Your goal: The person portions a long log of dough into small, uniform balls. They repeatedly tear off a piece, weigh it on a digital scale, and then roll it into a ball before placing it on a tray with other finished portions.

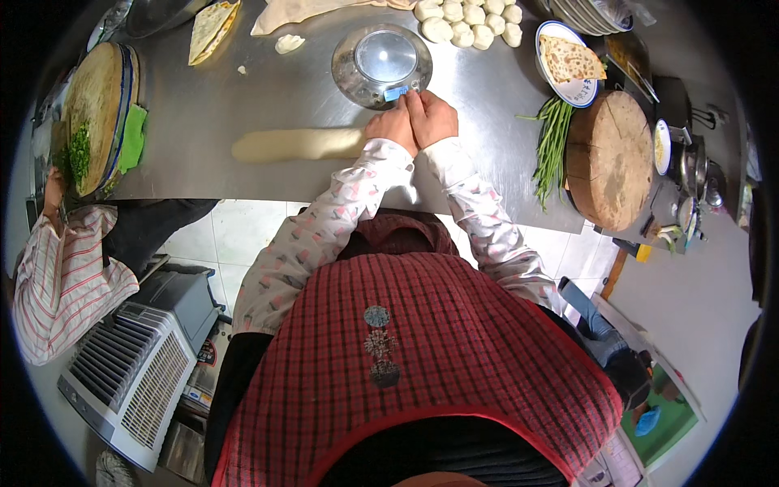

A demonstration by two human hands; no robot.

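My left hand [391, 129] and my right hand [433, 115] meet at the front edge of a round steel kitchen scale [344, 70] with a lit blue display. Their fingers are curled together, and whatever may be between them is hidden. Nothing rests on the scale's round plate [386, 56]. A long, flattened strip of dough [298, 145] stretches leftward along the steel table [182, 134], its right end behind my left wrist. Beyond the scale, several dough balls [462, 24] sit in a cluster. One small lump of dough [289, 44] lies to the scale's left.
Green beans [551, 146] lie by a thick wooden chopping block [608, 161] on the right. A bowl [575, 91] there holds folded flatbread [569, 58]. At left, another person's hand [55, 185] is by a round board [91, 115] with chopped greens [79, 149].
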